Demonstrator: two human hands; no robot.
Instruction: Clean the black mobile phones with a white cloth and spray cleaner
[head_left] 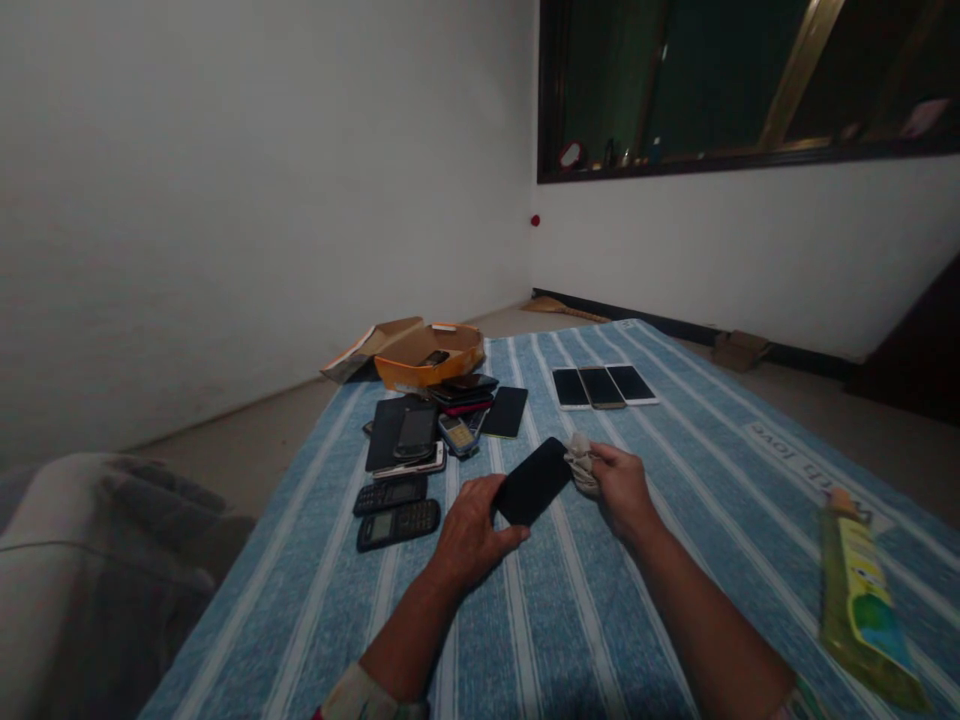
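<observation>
A black smartphone (pixel 532 482) is tilted in my left hand (pixel 474 530), whose thumb and fingers grip its near left end. My right hand (pixel 621 485) is closed on a crumpled pale cloth (pixel 581 464), which touches the phone's far right edge. Left of my hands lie two black keypad phones (pixel 397 525), one beside the other. Behind them are stacked dark phones (pixel 414 432) and a blue-grey keypad phone (pixel 457 433). A flat black phone (pixel 506 411) lies just beyond the held one.
Three smartphones (pixel 602 388) lie in a row toward the back. An open orange box (pixel 431 360) stands at the far left with a small phone inside. A yellow-green bottle (pixel 866 600) lies at the right on the striped blue cloth (pixel 300 600).
</observation>
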